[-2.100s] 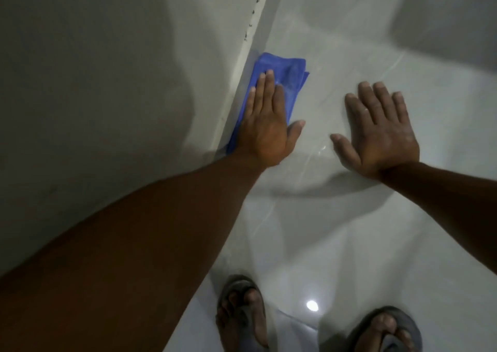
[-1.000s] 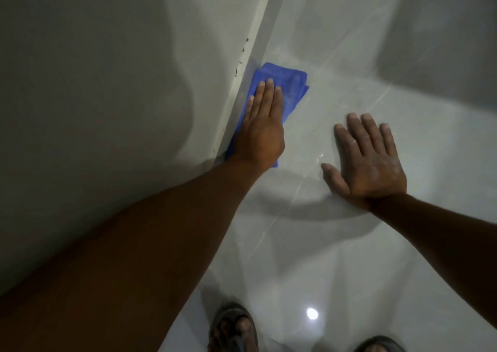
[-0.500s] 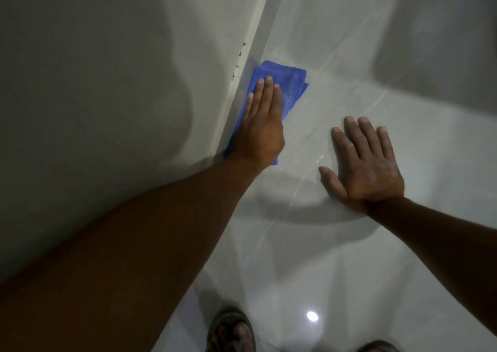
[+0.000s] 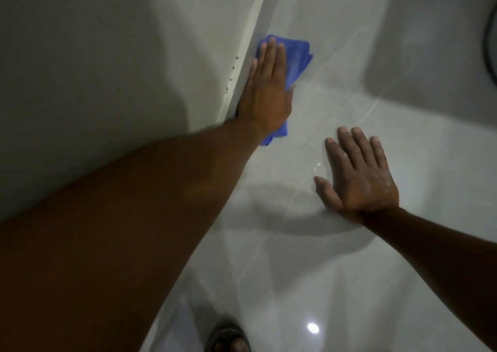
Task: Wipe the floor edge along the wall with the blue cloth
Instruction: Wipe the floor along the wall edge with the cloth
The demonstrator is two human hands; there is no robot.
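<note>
Left hand (image 4: pixel 265 93) is lying flat, fingers straight & together, pressing the blue cloth (image 4: pixel 294 58) down onto the floor (image 4: pixel 349 271) right where it's meeting the wall (image 4: pixel 107 55); not gripping it, just palm on top. Cloth is folded, its left side tucked against the pale skirting strip (image 4: pixel 248 44) at the wall's base, the far end sticking out past the fingertips & a corner showing below the wrist. Right hand (image 4: pixel 357 179) is spread wide, empty, palm down on the tile well apart from the cloth, prob. bracing the person's weight. A sandalled foot (image 4: pixel 228 338) is peeking in at the bottom edge. Progress, judging only from how things are lying: wiping is under way, cloth sitting partway along the visible edge. The stretch of edge beyond the cloth, running up toward the top of the view, is looking like what's left; the stretch nearer the person is mostly hidden behind the forearm, so can't tell if it's clean. A few small dark specks (image 4: pixel 232 69) are sitting on the wall just above the skirting beside the hand, apparently untouched. No obvious wet streak or dirt line showing on the glossy tile, so can't tell how much is done
</note>
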